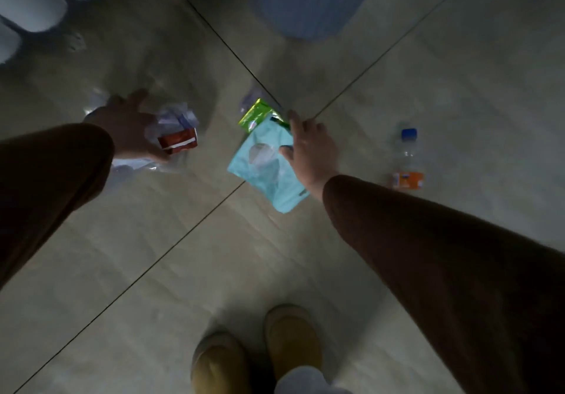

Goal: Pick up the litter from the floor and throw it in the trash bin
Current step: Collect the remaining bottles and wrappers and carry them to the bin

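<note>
My left hand (128,127) grips a small red carton (178,142) together with crumpled white and clear plastic (175,115); the thumb lies under the carton. A light blue pouch (263,164) and a green wrapper (256,113) are pinched together in my right hand (312,149), thumb pressed on the pouch. An empty clear bottle (408,161) with a blue cap and an orange label lies on the tiled floor, to the right of my right hand. The blue ribbed trash bin (305,2) stands at the top centre, beyond both hands; its opening is out of view.
Pale cylindrical objects (30,2) stand at the top left. My feet in tan slippers (253,357) are at the bottom centre. The light is dim, and dark tile joints (183,231) cross the floor.
</note>
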Tool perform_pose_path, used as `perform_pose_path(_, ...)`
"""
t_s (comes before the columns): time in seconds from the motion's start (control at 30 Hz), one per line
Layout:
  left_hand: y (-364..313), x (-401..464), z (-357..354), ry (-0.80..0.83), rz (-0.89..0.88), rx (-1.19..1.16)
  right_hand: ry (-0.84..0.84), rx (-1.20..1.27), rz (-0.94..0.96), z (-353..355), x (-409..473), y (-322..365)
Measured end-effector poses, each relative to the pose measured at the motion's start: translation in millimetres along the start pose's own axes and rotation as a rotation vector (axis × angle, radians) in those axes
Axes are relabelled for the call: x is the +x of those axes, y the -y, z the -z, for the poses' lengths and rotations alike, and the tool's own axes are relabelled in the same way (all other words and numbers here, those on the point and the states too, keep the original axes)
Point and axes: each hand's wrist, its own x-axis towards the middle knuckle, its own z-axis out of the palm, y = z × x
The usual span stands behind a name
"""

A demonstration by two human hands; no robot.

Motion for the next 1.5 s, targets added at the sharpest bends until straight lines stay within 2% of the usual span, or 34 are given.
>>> perform_pose_path(0.13,-27.0,-19.9,-16.6,-0.046,0.020,0.062,0.007,0.039,-0.129,-24.6,-44.0,14.4)
perform_pose_path(0.3,-60.2,-56.0,-27.0,0.035,0.042,0.077,0.160,0.141,-0.269,-43.2,-90.0,14.2)
perform_pose_path(0.37,-73.6,-71.7,-32.5,0.014,0.024,0.135,0.195,0.167,-0.297,-44.1,-111.9,9.8)
perform_pose_path(0.43,-87.4,-85.2,-35.4,0.067,0.048,0.153,0.207,0.203,-0.334,-41.5,-136.5,2.8)
perform_pose_path(0.57,-114.1,-118.4,-39.0,0.173,0.060,-0.109,0.246,0.307,-0.396,-24.5,-192.0,-19.3)
perform_pose_path(0.73,-153.6,-177.2,-26.5,0.137,0.030,-0.403,0.264,0.450,-0.474,14.3,-270.1,-47.9)
perform_pose_path(0.9,-198.2,-239.3,0.9,0.180,-0.028,-0.569,0.214,0.541,-0.579,65.3,-345.2,-78.6)
perform_pose_path(1.1,-251.7,-297.1,48.9,0.166,-0.026,-0.548,0.169,0.683,-0.702,128.0,-408.0,-127.7)
perform_pose_path(1.27,-304.3,-310.4,80.1,0.147,-0.047,-0.555,0.189,0.707,-0.717,155.3,-425.4,-187.6)
perform_pose_path(1.5,-393.1,-273.5,108.8,0.115,-0.169,-0.291,0.314,0.430,-0.532,164.0,-421.1,-303.1)
